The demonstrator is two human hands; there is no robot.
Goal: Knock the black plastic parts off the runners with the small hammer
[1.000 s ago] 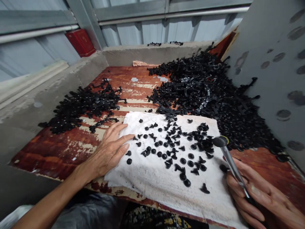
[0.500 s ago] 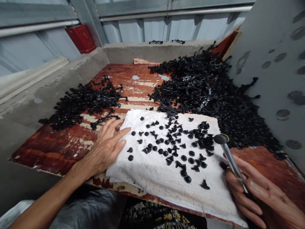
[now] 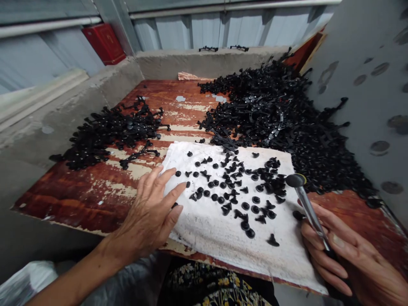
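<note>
My left hand (image 3: 156, 204) is over the left edge of a white cloth (image 3: 204, 229), fingers spread and nothing seen in its grip. Its forefinger tip is right by one of the small black mushroom-shaped pieces (image 3: 188, 184); another shows partly behind the thumb. Many more such pieces (image 3: 223, 185) lie scattered over the cloth, densest toward the right. At the cloth's right edge, my right hand (image 3: 334, 250) is closed around a tool (image 3: 310, 212) with a shiny metal shaft and a round black head edged in yellow. The tool points up and left, and its lower end is hidden by the hand.
A small heap of black linked parts (image 3: 108, 136) sits on the worn red-brown board (image 3: 79, 195) at left. A far larger heap (image 3: 270, 110) fills the back right, against a grey panel (image 3: 366, 106). A concrete ledge (image 3: 197, 66) and a red box (image 3: 104, 43) stand behind.
My left hand has shifted right and further onto the cloth, its fingers now closer to the left-hand pieces. My right hand keeps the tool in nearly the same place. The view has tilted slightly.
</note>
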